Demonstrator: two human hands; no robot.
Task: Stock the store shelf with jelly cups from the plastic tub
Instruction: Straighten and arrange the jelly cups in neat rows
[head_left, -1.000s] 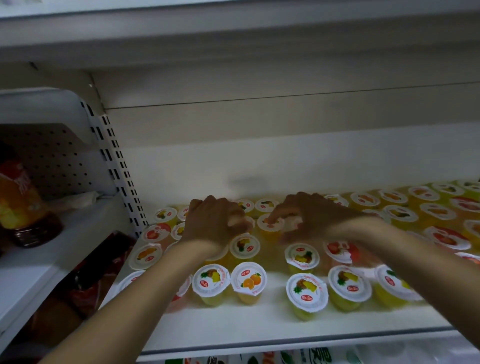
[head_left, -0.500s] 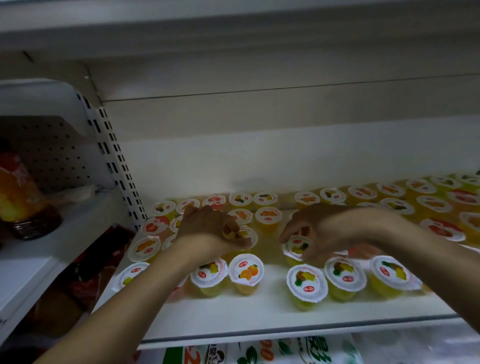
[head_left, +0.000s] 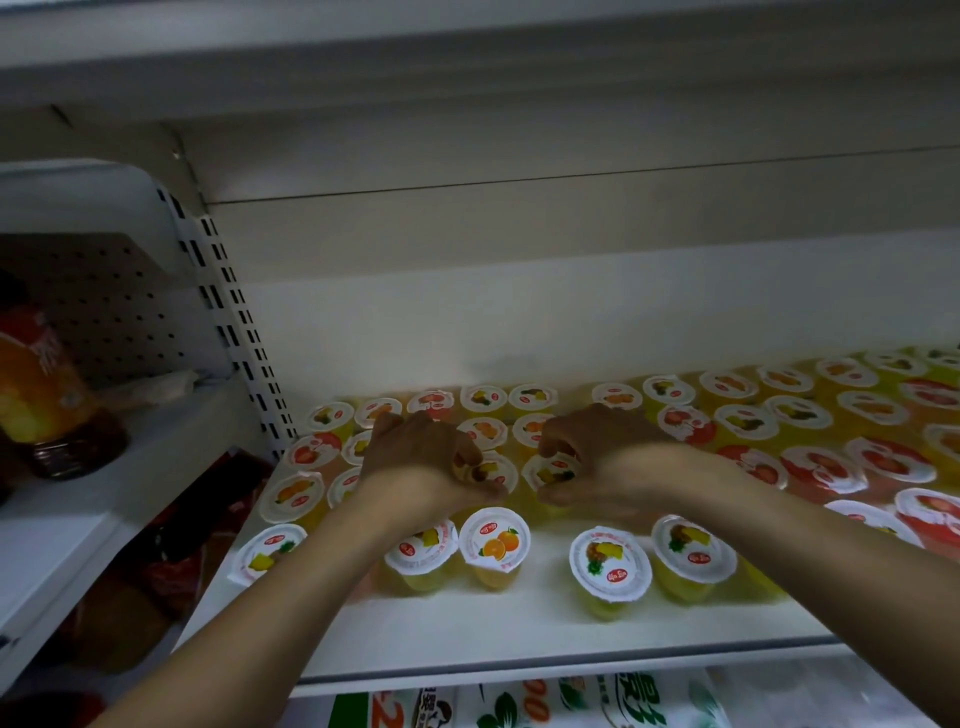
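My left hand (head_left: 421, 462) curls its fingers and thumb around a jelly cup (head_left: 488, 470) in the middle row of the shelf (head_left: 467, 639). My right hand (head_left: 602, 457) pinches the rim of the neighbouring pineapple cup (head_left: 553, 470), just beside the first. More jelly cups stand in rows all around, with an orange-lidded cup (head_left: 494, 540) nearest the front edge. Off to the left, on a lower side shelf, stands a dark bottle (head_left: 41, 395).

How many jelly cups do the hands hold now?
2: the left hand grips the left cup, the right hand grips the right cup; others may hide under the palms.
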